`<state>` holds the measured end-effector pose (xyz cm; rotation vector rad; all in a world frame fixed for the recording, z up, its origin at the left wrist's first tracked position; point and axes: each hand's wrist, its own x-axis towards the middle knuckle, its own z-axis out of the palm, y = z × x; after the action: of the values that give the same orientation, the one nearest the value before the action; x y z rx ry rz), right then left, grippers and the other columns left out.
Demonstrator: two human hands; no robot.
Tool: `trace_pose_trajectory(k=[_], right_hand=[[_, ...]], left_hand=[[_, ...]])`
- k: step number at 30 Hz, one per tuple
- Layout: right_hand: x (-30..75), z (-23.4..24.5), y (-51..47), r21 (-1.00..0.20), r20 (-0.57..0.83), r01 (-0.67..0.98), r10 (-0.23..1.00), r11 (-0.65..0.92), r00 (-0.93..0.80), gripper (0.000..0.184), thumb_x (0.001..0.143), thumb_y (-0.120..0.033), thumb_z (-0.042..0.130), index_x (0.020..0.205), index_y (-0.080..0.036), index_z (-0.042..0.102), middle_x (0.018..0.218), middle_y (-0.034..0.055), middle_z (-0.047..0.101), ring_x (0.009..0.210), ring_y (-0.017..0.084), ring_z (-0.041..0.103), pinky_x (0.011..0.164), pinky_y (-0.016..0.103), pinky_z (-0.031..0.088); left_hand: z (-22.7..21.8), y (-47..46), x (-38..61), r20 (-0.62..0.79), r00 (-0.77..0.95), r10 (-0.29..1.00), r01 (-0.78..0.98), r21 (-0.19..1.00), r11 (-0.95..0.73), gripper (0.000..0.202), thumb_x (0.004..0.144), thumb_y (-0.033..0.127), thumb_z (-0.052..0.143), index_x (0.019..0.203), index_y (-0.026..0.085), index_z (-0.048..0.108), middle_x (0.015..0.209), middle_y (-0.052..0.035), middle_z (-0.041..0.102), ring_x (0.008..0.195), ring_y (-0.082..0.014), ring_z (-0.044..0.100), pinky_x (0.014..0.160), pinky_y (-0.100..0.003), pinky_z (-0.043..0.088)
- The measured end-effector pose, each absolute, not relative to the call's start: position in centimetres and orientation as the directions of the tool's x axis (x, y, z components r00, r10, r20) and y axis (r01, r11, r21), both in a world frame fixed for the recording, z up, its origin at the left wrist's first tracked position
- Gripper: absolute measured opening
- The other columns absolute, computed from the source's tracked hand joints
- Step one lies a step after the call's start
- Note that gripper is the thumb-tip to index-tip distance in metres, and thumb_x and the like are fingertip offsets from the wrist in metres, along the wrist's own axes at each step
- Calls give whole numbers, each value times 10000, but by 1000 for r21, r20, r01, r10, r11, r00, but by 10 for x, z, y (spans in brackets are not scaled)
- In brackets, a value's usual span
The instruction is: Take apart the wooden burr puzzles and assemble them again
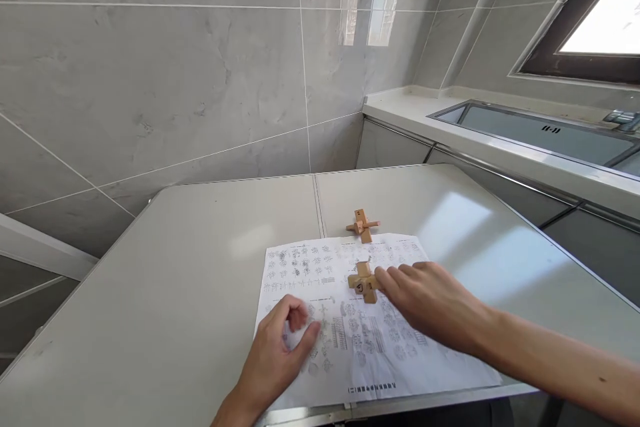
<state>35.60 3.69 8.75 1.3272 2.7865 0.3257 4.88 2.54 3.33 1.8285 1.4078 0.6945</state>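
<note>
My right hand (417, 290) pinches one arm of a cross-shaped wooden puzzle piece (364, 282) above the printed sheet. Dark marks show on the piece's face. To its left, my left hand (280, 347) holds nothing; its fingers are curled loosely, with the thumb apart from them. A second cross-shaped wooden puzzle assembly (363, 227) rests just past the far edge of the sheet, with one pointed stick running crosswise. The paper sheet (295, 290) is covered with small printed diagrams and lies under both hands.
The white folding table (165, 293) has a seam down its middle and ends near a grey tiled wall (150, 80). On the right stand a counter (400, 107) and a sink (530, 130) below a window (605, 20).
</note>
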Motion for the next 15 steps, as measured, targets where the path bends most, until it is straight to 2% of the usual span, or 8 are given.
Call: trace_pose_trajectory(k=[1, 2, 3, 5, 7, 10, 13, 15], right_hand=[[349, 86, 35, 199, 62, 750, 756, 631, -652, 311, 762, 97, 559, 879, -190, 586, 725, 48, 653, 559, 193, 581, 542, 369, 157], [343, 85, 34, 195, 67, 741, 745, 643, -664, 298, 765, 88, 566, 842, -199, 575, 722, 56, 643, 560, 198, 573, 540, 374, 156], [336, 84, 34, 191, 61, 734, 738, 652, -672, 295, 766, 82, 574, 811, -209, 564, 708, 57, 629, 562, 203, 568, 538, 378, 158], [325, 83, 37, 192, 25, 703, 713, 685, -701, 309, 728, 86, 590, 770, -217, 548, 723, 63, 626, 569, 197, 557, 532, 380, 165], [315, 85, 43, 168, 7, 697, 706, 697, -708, 303, 713, 83, 594, 779, -211, 564, 736, 64, 632, 564, 191, 547, 523, 375, 169], [305, 89, 55, 101, 11, 711, 713, 696, -701, 282, 737, 74, 577, 811, -197, 591, 725, 58, 640, 533, 180, 514, 511, 366, 160], [302, 92, 67, 22, 42, 684, 683, 729, -729, 245, 874, 30, 531, 805, -200, 582, 663, 31, 608, 493, 162, 455, 505, 351, 151], [302, 91, 74, -42, 85, 676, 677, 736, -731, 248, 996, -56, 494, 814, -202, 577, 673, 32, 625, 494, 155, 455, 514, 347, 145]], left_hand=[[37, 31, 58, -40, 283, 958, 535, 836, -123, 262, 955, 483, 680, 1023, 235, 630, 948, -35, 691, 891, -206, 654, 836, -318, 539], [41, 37, 67, -76, 316, 946, 479, 873, -90, 357, 932, 493, 721, 1168, 239, 633, 1095, -73, 718, 1013, -238, 674, 939, -368, 544], [43, 42, 75, -116, 350, 929, 421, 906, -46, 482, 917, 502, 749, 1294, 239, 603, 1230, -114, 707, 1116, -268, 669, 1013, -413, 532], [45, 52, 90, -163, 409, 898, 324, 946, 24, 662, 895, 513, 788, 1437, 237, 525, 1374, -157, 654, 1232, -302, 637, 1089, -459, 497], [45, 60, 100, -187, 479, 858, 254, 965, 69, 634, 918, 516, 770, 1431, 240, 519, 1296, -126, 669, 1164, -272, 643, 1049, -430, 506], [41, 69, 108, -183, 527, 830, 119, 983, 142, 526, 934, 538, 747, 1309, 220, 559, 1085, -64, 661, 947, -204, 628, 840, -327, 527], [35, 78, 107, -190, 504, 842, 18, 978, 210, 505, 929, 560, 745, 1243, 199, 581, 910, -15, 631, 798, -163, 596, 750, -291, 505], [31, 85, 103, -216, 453, 865, -31, 966, 257, 470, 940, 522, 727, 1244, 186, 602, 818, -3, 645, 744, -167, 610, 760, -312, 514]])
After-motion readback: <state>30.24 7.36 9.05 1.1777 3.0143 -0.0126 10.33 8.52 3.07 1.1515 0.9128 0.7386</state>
